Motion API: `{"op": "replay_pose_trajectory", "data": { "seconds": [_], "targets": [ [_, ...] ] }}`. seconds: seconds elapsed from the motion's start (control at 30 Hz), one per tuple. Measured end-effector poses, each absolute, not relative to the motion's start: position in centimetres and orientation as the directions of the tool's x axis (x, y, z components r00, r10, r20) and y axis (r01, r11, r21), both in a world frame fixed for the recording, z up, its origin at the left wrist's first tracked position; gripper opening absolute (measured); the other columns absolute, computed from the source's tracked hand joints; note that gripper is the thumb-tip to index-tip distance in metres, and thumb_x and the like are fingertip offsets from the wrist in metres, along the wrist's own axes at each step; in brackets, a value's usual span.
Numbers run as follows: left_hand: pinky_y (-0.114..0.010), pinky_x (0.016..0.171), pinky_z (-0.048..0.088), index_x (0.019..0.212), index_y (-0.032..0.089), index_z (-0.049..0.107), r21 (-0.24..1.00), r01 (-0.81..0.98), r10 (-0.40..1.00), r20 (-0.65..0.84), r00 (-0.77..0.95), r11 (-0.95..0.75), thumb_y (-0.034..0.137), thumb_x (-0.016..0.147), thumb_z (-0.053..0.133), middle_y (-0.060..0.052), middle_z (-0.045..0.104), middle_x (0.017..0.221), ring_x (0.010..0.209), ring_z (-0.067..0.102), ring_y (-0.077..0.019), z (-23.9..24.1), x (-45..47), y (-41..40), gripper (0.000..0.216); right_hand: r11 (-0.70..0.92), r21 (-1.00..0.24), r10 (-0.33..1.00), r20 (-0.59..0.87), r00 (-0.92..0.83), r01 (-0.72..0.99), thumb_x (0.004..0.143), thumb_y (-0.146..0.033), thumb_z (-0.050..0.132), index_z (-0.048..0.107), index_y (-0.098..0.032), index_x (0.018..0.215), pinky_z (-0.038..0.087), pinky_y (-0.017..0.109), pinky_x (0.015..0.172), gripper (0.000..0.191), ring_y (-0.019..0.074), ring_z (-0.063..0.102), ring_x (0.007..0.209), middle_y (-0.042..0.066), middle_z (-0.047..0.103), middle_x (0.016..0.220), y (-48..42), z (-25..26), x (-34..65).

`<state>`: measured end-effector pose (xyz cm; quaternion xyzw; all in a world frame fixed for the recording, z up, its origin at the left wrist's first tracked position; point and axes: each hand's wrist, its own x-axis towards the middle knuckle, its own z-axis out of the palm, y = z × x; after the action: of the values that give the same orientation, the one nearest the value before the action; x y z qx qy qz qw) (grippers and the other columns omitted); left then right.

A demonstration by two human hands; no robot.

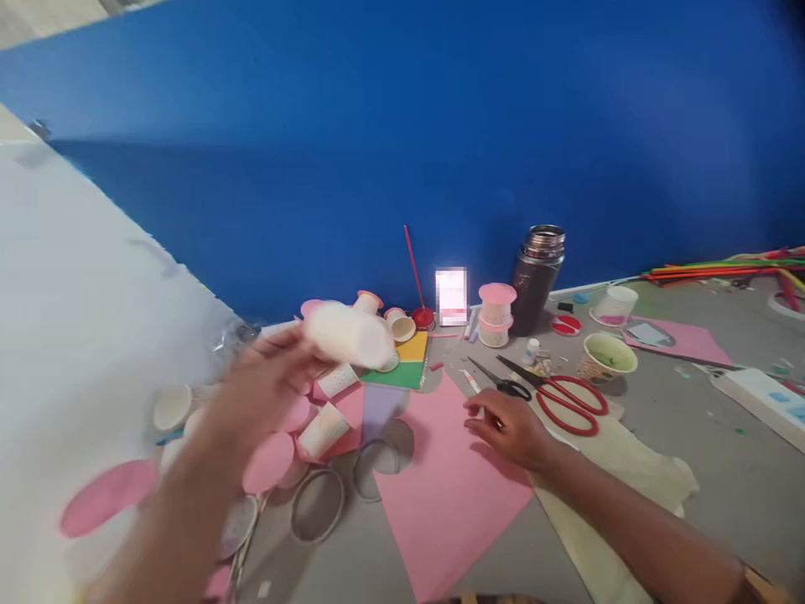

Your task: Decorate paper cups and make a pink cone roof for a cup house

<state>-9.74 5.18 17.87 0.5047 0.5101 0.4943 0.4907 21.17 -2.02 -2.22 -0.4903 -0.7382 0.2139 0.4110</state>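
Okay — left grip [283,356] clasps the blurred white cylinder [352,335] by one end, rest jutting rightward; probably light, smooth, slippery — best held mid-body. Right grip [500,424] loosely parted, seemingly empty, above pink paper [453,503].

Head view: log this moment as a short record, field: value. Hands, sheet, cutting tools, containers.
left hand: raised, gripping a white cylindrical object, motion-blurred
right hand: fingers curled, nothing visibly held; over the right edge of the pink sheet, contact unclear
pink sheet: on the table, between the hands
cutting tools: red-handled scissors and black scissors, both beyond the right hand
flask: dark, upright, uncapped, near the blue wall
green-lined cup: upright, right of the flask
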Motion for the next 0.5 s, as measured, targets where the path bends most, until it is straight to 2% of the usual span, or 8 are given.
{"op": "replay_pose_trajectory", "data": {
  "seconds": [0.07,0.13,0.2,0.27,0.3,0.37,0.43,0.5],
  "targets": [
    [-0.037,0.079,0.062,0.088,0.016,0.073,0.924,-0.226,0.931,-0.245,0.269,0.309,0.028,0.072,0.085,-0.009,0.076,0.095,0.086,0.07,-0.023,13.2,-5.0,2.4,0.023,0.441,-0.791,0.89,0.446,-0.095,0.425,0.088,-0.055,0.073,0.062,-0.024,0.128,0.047,0.026,0.056,0.052,0.0119,0.058,0.062,0.009,0.071,0.11,-2.3,-1.6,21.1],
    [-0.032,0.072,0.062,0.091,0.015,0.074,0.783,-0.319,0.823,-0.395,0.409,0.534,0.021,0.074,0.084,-0.009,0.075,0.094,0.079,0.07,-0.019,9.1,-1.4,0.7,0.021,0.476,-0.83,0.874,0.482,-0.054,0.292,0.078,-0.066,0.079,0.054,-0.026,0.14,0.046,0.025,0.053,0.078,0.0138,0.06,0.07,0.012,0.064,0.125,-2.7,-0.8,21.1],
    [-0.028,0.066,0.06,0.095,0.013,0.075,0.675,-0.332,0.73,-0.467,0.499,0.659,0.021,0.079,0.081,-0.009,0.075,0.093,0.075,0.069,-0.0169,6.0,0.7,0.2,0.019,0.507,-0.831,0.856,0.516,-0.023,0.229,0.074,-0.072,0.079,0.056,-0.025,0.139,0.051,0.028,0.063,0.084,0.0209,0.064,0.089,0.014,0.06,0.129,-2.9,0.0,21.1],
    [-0.026,0.067,0.059,0.101,0.012,0.074,0.643,-0.301,0.678,-0.487,0.55,0.705,0.023,0.083,0.079,-0.011,0.074,0.097,0.077,0.07,-0.0164,4.2,1.5,0.3,0.022,0.489,-0.84,0.866,0.5,-0.015,0.235,0.074,-0.073,0.079,0.062,-0.024,0.13,0.053,0.031,0.073,0.077,0.0261,0.063,0.102,0.013,0.061,0.125,-3.0,0.6,21.2],
    [-0.027,0.069,0.059,0.103,0.012,0.074,0.666,-0.276,0.684,-0.486,0.545,0.693,0.026,0.083,0.08,-0.012,0.074,0.099,0.079,0.07,-0.0171,3.7,1.6,0.4,0.025,0.457,-0.855,0.883,0.47,-0.009,0.246,0.074,-0.072,0.079,0.064,-0.024,0.126,0.052,0.032,0.074,0.072,0.026,0.062,0.101,0.011,0.062,0.12,-2.9,0.8,21.3],
    [-0.03,0.076,0.059,0.11,0.015,0.072,0.797,-0.235,0.785,-0.413,0.462,0.557,0.033,0.082,0.083,-0.012,0.073,0.107,0.089,0.071,-0.0206,3.2,1.4,0.5,0.035,0.37,-0.894,0.922,0.387,0.02,0.251,0.077,-0.068,0.078,0.066,-0.024,0.12,0.051,0.03,0.072,0.063,0.0223,0.06,0.091,0.008,0.065,0.111,-2.7,0.9,21.3],
    [-0.036,0.092,0.056,0.121,0.021,0.07,0.94,-0.164,0.9,-0.221,0.376,0.299,0.038,0.076,0.088,-0.013,0.069,0.125,0.113,0.067,-0.0273,3.1,1.2,0.3,0.051,0.303,-0.92,0.943,0.327,0.058,0.249,0.079,-0.066,0.077,0.066,-0.023,0.118,0.05,0.03,0.071,0.059,0.0201,0.058,0.085,0.006,0.066,0.104,-2.5,0.5,21.2],
    [-0.043,0.108,0.049,0.132,0.027,0.065,0.998,-0.05,0.924,-0.017,0.381,0.039,0.038,0.068,0.094,-0.013,0.06,0.143,0.135,0.055,-0.0327,3.0,1.2,-0.2,0.07,0.274,-0.927,0.954,0.296,0.051,0.256,0.078,-0.066,0.078,0.066,-0.021,0.117,0.05,0.031,0.073,0.061,0.0204,0.058,0.085,0.006,0.067,0.102,-2.4,0.0,20.9]
  ]
}}
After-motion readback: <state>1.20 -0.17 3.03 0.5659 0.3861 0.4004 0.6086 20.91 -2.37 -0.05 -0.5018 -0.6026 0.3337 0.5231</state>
